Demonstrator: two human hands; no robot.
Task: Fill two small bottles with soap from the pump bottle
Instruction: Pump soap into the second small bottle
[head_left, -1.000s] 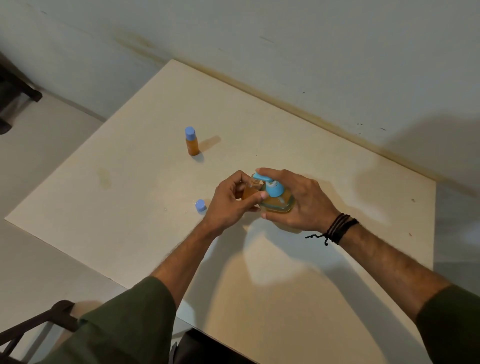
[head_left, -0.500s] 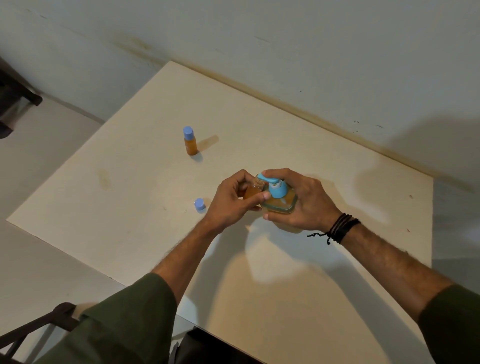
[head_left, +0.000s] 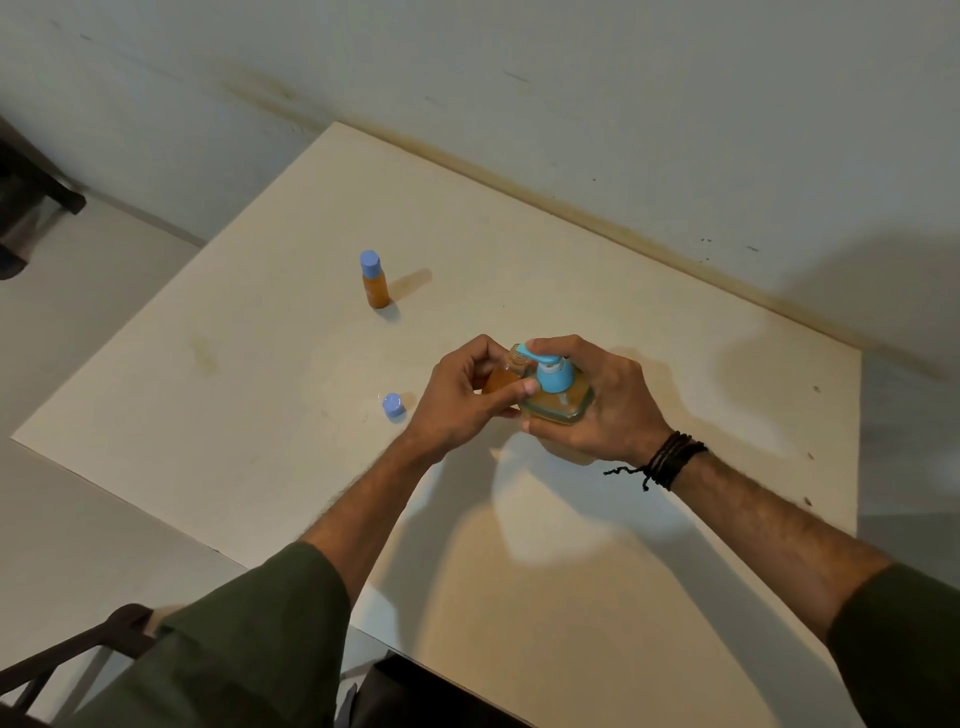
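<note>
Beside the pump bottle (head_left: 558, 400) on the tabletop (head_left: 571, 545), the left hand (head_left: 457, 400) is grasping the open second small bottle (head_left: 501, 376) under the spout while the right hand (head_left: 597, 400), its grip around the pump bottle, is seemingly pumping soap; capping likely comes next.

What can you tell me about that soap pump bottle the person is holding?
The pump bottle is squat and clear, looking like plastic or glass, with amber soap inside and a light blue pump head whose spout points left. It stands upright at the middle of the table. The right hand wraps its body, a finger over the pump top. The spout sits over the mouth of a small open bottle held by the left hand.
</note>
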